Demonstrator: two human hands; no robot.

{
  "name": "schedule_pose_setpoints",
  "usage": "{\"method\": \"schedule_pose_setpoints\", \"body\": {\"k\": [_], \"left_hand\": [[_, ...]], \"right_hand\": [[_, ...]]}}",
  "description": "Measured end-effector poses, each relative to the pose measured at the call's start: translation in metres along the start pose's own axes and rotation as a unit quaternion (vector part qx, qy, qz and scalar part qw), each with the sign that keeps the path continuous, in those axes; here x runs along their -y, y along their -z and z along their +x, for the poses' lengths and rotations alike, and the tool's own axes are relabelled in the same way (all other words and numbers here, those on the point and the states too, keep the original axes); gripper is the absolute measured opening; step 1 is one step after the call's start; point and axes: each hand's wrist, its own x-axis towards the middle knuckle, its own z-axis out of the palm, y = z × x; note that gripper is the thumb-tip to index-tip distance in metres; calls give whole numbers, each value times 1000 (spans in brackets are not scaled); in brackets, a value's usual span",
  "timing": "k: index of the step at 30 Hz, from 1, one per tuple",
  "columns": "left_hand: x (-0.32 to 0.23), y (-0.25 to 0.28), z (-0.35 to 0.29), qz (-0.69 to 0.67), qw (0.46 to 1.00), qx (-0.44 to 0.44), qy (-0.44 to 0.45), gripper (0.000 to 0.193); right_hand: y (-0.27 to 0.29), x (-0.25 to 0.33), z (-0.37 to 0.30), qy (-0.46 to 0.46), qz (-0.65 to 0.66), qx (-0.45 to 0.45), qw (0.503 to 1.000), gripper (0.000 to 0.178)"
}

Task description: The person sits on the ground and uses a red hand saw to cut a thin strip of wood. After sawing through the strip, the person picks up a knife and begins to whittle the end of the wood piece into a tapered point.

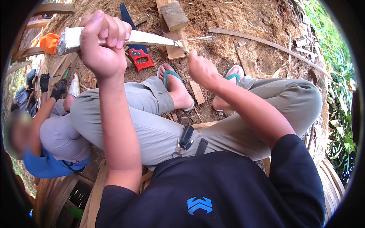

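My left hand (105, 45), raised at upper left, is wrapped round a pale, whittled wooden stick (146, 38) that narrows toward its right end. Closed fingers of my right hand (201, 67) grip a knife, its thin blade (181, 46) lying across the stick's narrow end. The knife's handle is hidden in the fist. A thin pale sliver (197, 38) sticks out to the right beyond the blade. Below the stick, a handsaw with a red handle (141, 58) lies on the ground.
A wooden block (173, 16) rests on a plank beyond the stick. A long curved wood strip (266, 45) lies at right. Shavings cover the ground round my sandalled feet. Something orange (49, 43) shows by the stick's thick end. At left sits a co-worker with black gloves (58, 89).
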Motion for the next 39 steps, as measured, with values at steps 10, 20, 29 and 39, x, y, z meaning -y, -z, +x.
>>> {"method": "schedule_pose_setpoints", "body": {"k": [10, 20, 29, 39], "left_hand": [[1, 3, -1, -3, 1000, 0, 2, 34], [0, 1, 0, 0, 1000, -7, -7, 33], [0, -5, -2, 10, 999, 30, 1, 35], [-2, 12, 0, -5, 1000, 5, -4, 35]], "right_hand": [[18, -7, 44, -135, 231, 312, 912, 25], [-1, 4, 7, -3, -35, -28, 999, 20], [31, -10, 47, -223, 384, 370, 816, 21], [26, 40, -2, -35, -16, 75, 996, 29]]}}
